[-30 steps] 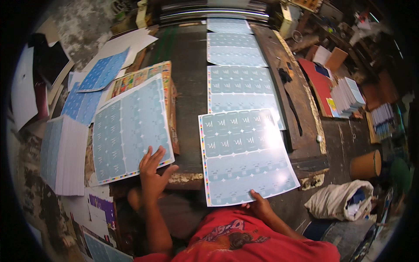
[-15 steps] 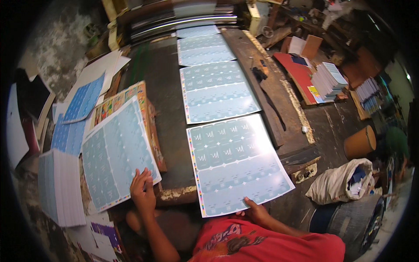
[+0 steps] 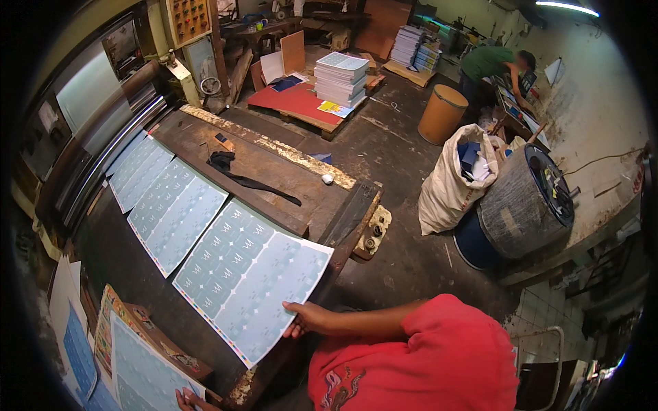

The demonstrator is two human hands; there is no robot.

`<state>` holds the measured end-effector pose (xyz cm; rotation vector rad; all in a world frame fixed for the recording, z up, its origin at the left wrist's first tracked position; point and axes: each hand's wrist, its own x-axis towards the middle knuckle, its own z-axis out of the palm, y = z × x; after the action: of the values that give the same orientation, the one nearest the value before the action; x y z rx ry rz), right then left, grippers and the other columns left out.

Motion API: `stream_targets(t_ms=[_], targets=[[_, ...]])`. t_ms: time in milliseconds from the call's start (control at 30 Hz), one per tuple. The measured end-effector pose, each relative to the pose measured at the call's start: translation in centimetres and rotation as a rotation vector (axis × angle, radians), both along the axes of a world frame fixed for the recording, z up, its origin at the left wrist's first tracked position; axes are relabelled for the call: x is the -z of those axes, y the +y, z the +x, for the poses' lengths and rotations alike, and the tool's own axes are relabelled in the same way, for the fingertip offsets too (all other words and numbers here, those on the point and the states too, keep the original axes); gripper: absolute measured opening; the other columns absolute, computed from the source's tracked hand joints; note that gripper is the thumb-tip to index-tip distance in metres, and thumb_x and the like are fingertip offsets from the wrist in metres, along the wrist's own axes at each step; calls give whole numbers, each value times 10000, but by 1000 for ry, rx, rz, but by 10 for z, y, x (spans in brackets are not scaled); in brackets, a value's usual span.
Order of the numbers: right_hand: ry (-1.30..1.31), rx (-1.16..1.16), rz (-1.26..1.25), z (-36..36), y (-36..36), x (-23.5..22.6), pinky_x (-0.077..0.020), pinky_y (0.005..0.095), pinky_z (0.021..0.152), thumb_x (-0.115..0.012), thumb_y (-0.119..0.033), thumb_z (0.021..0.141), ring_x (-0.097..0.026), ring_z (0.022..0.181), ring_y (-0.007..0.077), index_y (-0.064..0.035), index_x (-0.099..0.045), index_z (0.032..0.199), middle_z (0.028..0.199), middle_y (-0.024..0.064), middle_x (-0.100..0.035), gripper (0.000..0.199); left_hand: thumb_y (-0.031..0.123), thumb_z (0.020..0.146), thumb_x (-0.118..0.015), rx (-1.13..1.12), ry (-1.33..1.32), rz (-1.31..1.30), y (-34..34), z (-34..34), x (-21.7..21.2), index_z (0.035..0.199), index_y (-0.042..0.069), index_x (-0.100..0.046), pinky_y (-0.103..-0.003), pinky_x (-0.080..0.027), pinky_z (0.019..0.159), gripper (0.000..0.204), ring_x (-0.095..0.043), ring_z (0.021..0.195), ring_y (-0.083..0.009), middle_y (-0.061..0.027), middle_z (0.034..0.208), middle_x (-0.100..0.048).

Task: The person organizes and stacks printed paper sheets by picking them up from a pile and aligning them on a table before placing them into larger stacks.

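My right hand (image 3: 305, 320) is closed on the near edge of a printed sheet (image 3: 259, 274), thumb on top and fingers underneath. The sheet is pale blue-green with rows of white marks and a coloured strip along one edge. More printed sheets (image 3: 177, 212) lie in a line behind it, reaching back to the machine's rollers (image 3: 147, 106). At the lower left, my left hand (image 3: 195, 399) rests with fingers extended on the edge of another pale blue printed sheet (image 3: 145, 363). The picture's lower edge cuts that hand off.
A black strap (image 3: 253, 183) lies on the dark bed. Beyond stands a stack of printed sheets (image 3: 340, 79) on a red-topped pallet (image 3: 281, 106). To the right are a brown drum (image 3: 443, 115), a white sack (image 3: 445, 185) and a grey barrel (image 3: 517, 205). A person in green (image 3: 488, 63) bends farther back.
My view has swung to the right, bringing the person in green fully into sight. My right hand still grips the sheet; my left hand stays by the side sheets, now at the lower edge.
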<state>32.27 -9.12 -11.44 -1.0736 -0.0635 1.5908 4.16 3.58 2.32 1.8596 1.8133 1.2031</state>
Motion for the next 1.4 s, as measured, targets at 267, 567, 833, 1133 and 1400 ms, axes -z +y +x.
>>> stream_targets(t_ms=[267, 567, 833, 1133, 1400], targets=[[-66, 156, 57, -8, 31, -2, -495, 291, 608, -467, -470, 985, -610, 651, 117, -156, -481, 1132, 978, 60, -683, 347, 177, 979, -566, 183, 153, 4, -14, -10, 4, 1090, -68, -655, -372, -509, 878, 283, -650, 988, -327, -225, 1086, -666], [-154, 319, 52, -12, 19, 8, -569, 381, 750, -550, -364, 957, -633, 863, 206, -164, -63, 1536, 1333, 130, -524, 783, 242, 988, -477, -149, -660, -55, 13, -94, 81, 1369, -82, -441, -397, -291, 1132, 502, -392, 1338, -302, -236, 1421, -426], [-105, -124, 270, -20, 29, -36, -508, 303, 814, -510, -356, 978, -603, 880, 130, -47, -379, 1436, 1218, 109, -605, 567, 244, 931, -594, 563, -173, -116, -43, -36, 17, 890, 92, -748, -539, -178, 1141, 220, -600, 1176, -315, -58, 920, -744], [-31, -103, 71, -12, 3, -15, -482, 296, 610, -594, -237, 922, -608, 744, 203, 18, -515, 1168, 916, 110, -616, 363, 578, 777, -685, 712, 226, -84, -34, -21, 10, 1252, 137, -625, -599, -119, 1137, 651, -270, 1422, -398, -159, 1443, -454], [-84, -75, -86, -12, -79, 6, -483, 340, 660, -547, -295, 959, -590, 703, 232, 59, -522, 1106, 793, 141, -608, 384, 567, 799, -671, 345, 586, -125, 5, -45, 40, 1466, 54, -357, -536, -143, 1159, 898, -212, 1446, -377, -162, 1548, -290]])
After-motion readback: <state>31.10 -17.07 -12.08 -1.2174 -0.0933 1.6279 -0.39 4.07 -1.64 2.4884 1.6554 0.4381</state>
